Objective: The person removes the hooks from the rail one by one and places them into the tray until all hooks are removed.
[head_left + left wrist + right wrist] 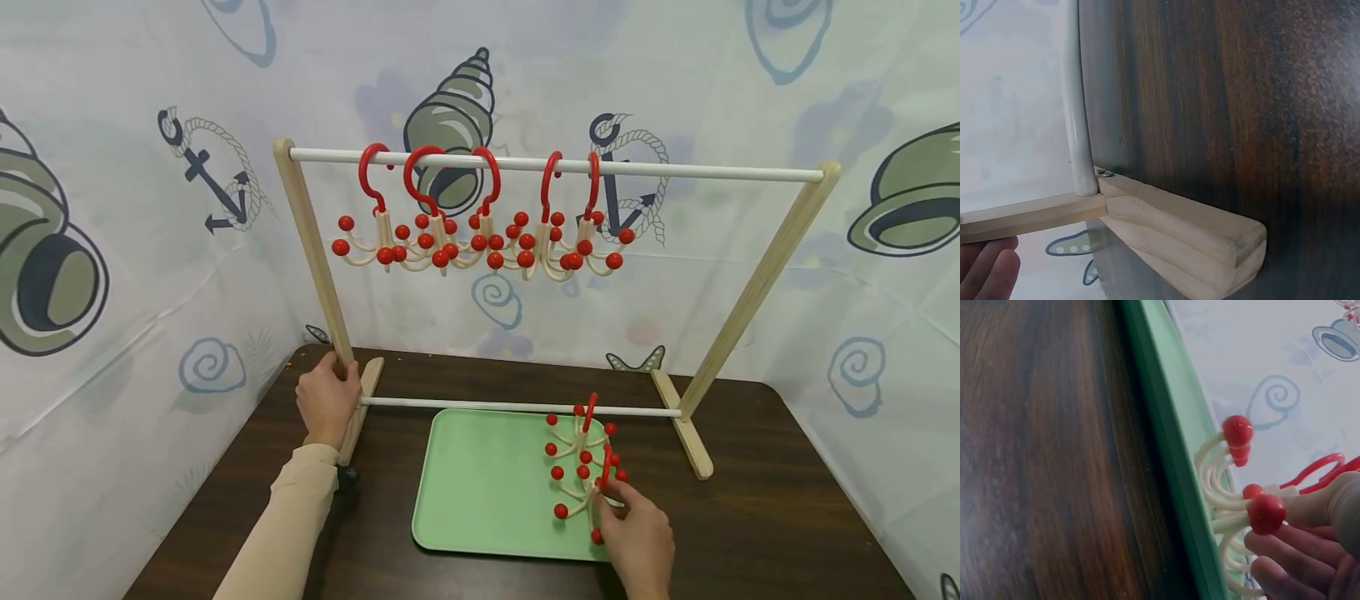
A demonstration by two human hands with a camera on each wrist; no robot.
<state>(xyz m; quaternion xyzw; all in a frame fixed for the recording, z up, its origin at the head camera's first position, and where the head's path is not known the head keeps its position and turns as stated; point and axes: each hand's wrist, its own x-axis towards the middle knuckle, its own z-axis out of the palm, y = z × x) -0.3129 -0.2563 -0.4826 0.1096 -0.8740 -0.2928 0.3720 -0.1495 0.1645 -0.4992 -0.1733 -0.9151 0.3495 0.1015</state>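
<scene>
At the rack's left wooden post (313, 250), my left hand (327, 404) grips low down, its fingers (997, 275) showing behind the post in the left wrist view. My right hand (639, 537) pinches the stem of a multi-arm hanger (561, 511) over the right side of a green tray (480, 483). This hanger has a red hook and curved cream arms tipped with red balls (1266, 514). A second such hanger (589, 412) lies just behind it on the tray. Several matching hangers (543, 225) hang by their red hooks from the white top rod (712, 172).
The rack's lower white rod (450, 404) runs behind the tray. Wooden feet (686, 433) support the rack on the dark brown table (787, 500). A patterned cloth backdrop (525, 92) stands close behind and at both sides.
</scene>
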